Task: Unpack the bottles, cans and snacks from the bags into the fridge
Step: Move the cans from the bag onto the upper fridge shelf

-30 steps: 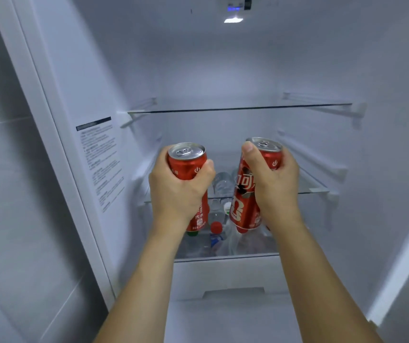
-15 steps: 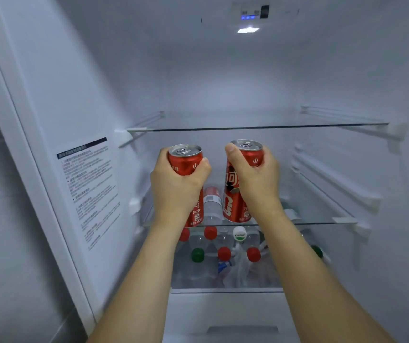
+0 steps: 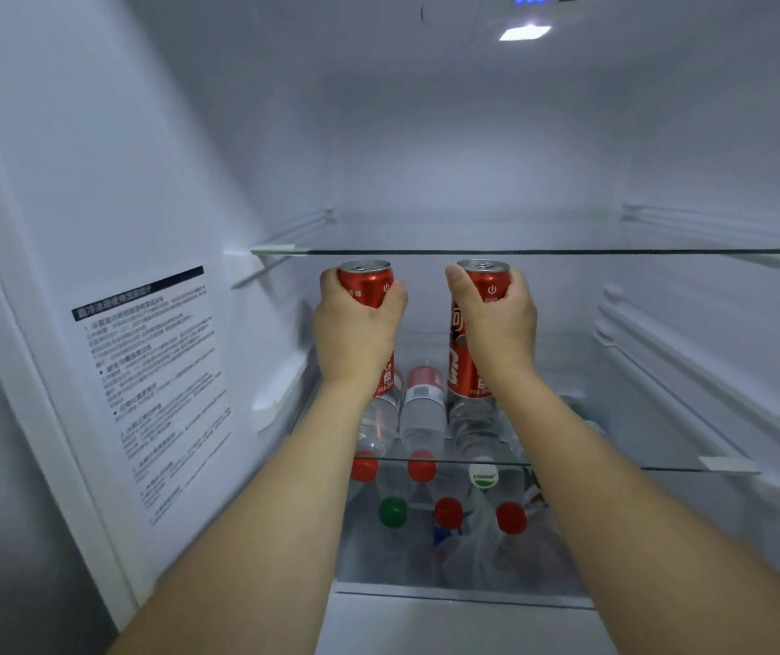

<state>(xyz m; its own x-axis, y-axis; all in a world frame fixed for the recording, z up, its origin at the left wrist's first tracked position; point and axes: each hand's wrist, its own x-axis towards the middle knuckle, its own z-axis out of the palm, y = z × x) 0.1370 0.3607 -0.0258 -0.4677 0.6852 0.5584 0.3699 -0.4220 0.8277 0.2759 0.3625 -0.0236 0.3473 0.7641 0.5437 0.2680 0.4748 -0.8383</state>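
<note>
The left hand grips one red can, the right hand another, both upright above the middle glass shelf. Rigid, likely slick cans (probably full): mid-wall grips suit. Water bottles lie beneath that shelf.

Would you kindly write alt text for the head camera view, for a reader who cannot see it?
Inside an open fridge, the left hand and right hand each grip an upright red can, left can and right can, between two glass shelves. Below the lower glass shelf lie clear bottles with red, green and white caps.
</note>
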